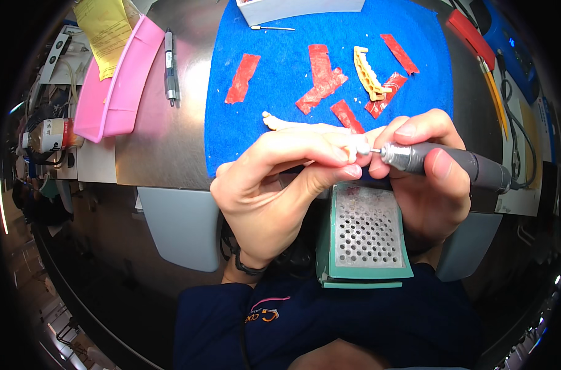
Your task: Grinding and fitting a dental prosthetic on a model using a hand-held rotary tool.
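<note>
My left hand [269, 185] pinches a small cream-coloured piece, like a dental crown [352, 152], between thumb and forefinger. Its shape is mostly covered by the fingertips. Closed around a dark rotary handpiece [468, 165] with a silver collar, my right hand [437, 197] points the tool leftward. The rounded grey bit [363, 148] at the tool's end is against or very near the cream piece; I cannot tell which. Both hands meet above a green box with a perforated metal top [370, 228]. Just beyond the left fingers lies a cream dental piece [292, 125], partly hidden.
A blue towel [262, 145] carries several red wax strips [242, 78] and a yellowish arch-shaped dental model [368, 74]. A thin metal bur [273, 28] lies by a white tray [302, 11]. To the left are a pen [170, 68] and a pink bin [123, 92]; a cable [530, 163] runs right.
</note>
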### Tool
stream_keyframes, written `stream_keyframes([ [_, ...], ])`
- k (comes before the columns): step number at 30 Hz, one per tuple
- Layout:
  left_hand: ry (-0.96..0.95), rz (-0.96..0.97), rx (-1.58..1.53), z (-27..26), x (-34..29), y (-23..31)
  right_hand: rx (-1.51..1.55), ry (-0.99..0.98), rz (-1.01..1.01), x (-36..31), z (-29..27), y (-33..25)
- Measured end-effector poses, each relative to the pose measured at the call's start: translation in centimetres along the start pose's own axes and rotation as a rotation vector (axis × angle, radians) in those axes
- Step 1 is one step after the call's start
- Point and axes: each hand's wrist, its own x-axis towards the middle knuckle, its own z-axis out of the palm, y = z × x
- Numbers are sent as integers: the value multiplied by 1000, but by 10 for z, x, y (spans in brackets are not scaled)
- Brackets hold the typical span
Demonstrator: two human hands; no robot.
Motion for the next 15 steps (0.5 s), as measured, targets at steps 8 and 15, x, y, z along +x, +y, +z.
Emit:
stream_keyframes([
  [8, 2, -11, 15, 0, 0, 0, 32, -44, -9, -1, -4, 1],
  [15, -70, 20, 122, -4, 1, 1, 6, -67, 11, -1, -6, -1],
])
